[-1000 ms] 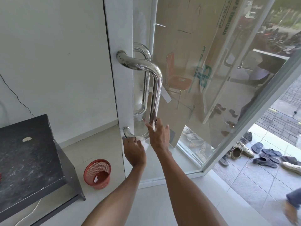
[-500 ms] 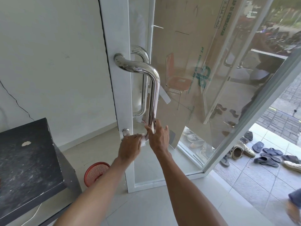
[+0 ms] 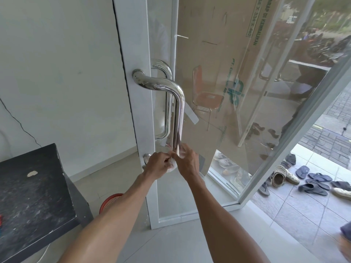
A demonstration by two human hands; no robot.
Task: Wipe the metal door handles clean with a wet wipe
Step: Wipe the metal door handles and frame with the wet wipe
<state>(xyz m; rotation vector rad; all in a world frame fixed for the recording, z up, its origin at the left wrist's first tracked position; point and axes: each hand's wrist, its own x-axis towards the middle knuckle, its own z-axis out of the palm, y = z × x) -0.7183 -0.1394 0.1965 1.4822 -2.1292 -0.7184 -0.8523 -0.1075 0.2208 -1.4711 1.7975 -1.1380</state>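
Observation:
A polished metal pull handle curves out from the white frame of a glass door. A second handle shows behind the glass on the far side. Both my hands meet at the near handle's lower bend. My left hand is closed on a white wet wipe, of which only a small part shows between the hands. My right hand touches the wipe and the bottom of the handle's bar with its fingertips. The handle's lower mount peeks out left of my left hand.
A black table stands at the lower left, with a red basket on the floor beside it, partly behind my left forearm. The door stands ajar; several sandals lie on the tiles outside. A cracked white wall fills the left.
My left hand has slid right along the handle's lower bend with the wipe, from the mount to meet my right hand. The view has shifted, so the handle sits lower.

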